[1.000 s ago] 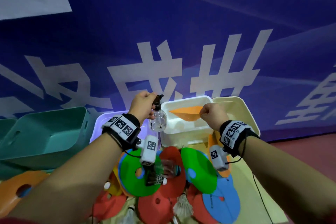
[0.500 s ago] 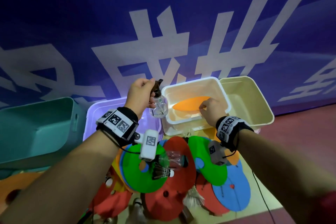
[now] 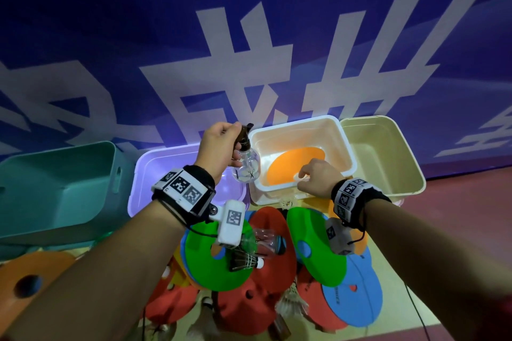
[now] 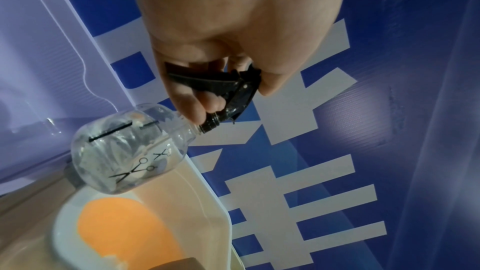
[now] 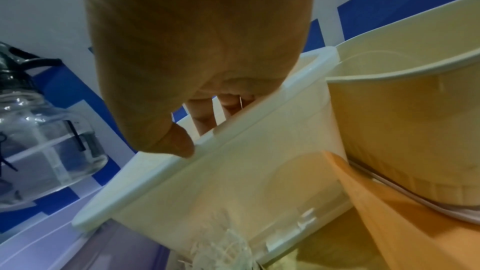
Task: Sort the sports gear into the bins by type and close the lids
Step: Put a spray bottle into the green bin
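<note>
My left hand grips a clear round spray bottle by its black trigger head. It hangs over the seam between the purple bin and the white bin. An orange flat disc lies on the white bin's floor. My right hand is at that bin's near rim. Its thumb sits on the rim and its fingers curl down behind it, inside the bin. The bottle shows at the left of the right wrist view.
A cream bin stands right of the white one and a teal bin at far left. Below my wrists lies a pile of green, red and blue discs, with a black shuttlecock, white shuttlecocks and another clear bottle.
My right hand lowered the orange disc into the white bin and let it go; the disc now lies flat. The left hand with the bottle barely moved.
</note>
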The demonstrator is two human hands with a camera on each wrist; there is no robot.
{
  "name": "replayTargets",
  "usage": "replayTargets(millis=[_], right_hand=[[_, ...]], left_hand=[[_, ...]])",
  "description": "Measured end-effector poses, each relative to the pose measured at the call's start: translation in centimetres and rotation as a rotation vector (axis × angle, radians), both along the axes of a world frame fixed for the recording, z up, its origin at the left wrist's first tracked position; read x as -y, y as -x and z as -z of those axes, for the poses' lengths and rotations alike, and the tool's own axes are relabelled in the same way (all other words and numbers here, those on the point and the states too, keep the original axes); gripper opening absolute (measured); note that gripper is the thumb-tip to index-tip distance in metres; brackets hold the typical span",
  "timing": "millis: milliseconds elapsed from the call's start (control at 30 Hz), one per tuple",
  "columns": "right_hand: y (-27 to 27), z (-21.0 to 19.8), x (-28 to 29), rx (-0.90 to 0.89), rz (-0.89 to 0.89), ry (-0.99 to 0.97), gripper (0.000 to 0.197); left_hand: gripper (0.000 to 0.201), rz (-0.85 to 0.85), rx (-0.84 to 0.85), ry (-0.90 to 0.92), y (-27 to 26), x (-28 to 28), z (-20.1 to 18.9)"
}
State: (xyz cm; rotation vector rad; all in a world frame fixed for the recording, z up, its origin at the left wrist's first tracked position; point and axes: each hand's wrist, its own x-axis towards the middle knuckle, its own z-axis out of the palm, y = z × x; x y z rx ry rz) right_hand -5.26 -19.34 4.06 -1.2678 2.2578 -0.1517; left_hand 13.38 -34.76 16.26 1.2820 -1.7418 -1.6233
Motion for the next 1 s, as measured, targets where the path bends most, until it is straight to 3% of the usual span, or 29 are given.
replayTargets(millis=[100,333,633,1000], right_hand=[[0.0,0.1,0.0,-0.052,-0.088,-0.070,0.038],[0.2,0.0,0.3,-0.032,-0.158,0.016,0.019],[0.0,-0.3,-0.6,-0.014,-0.116,0.030,0.034],[-1.4,-11.1,0.2,0.062,-0.144,0.306,0.038]], left_hand=[[0.023,-0.007,0.000,-0.002,0.1,-0.2,0.1],[0.025,-0.033,0.007,-0.008,-0.2,-0.9,0.0],[0.025,-0.068,0.018,0.016,-0.5,-2.3,-1.2],[0.017,-0.156,-0.078,0.092,-3.6,-5.5,-8.3]])
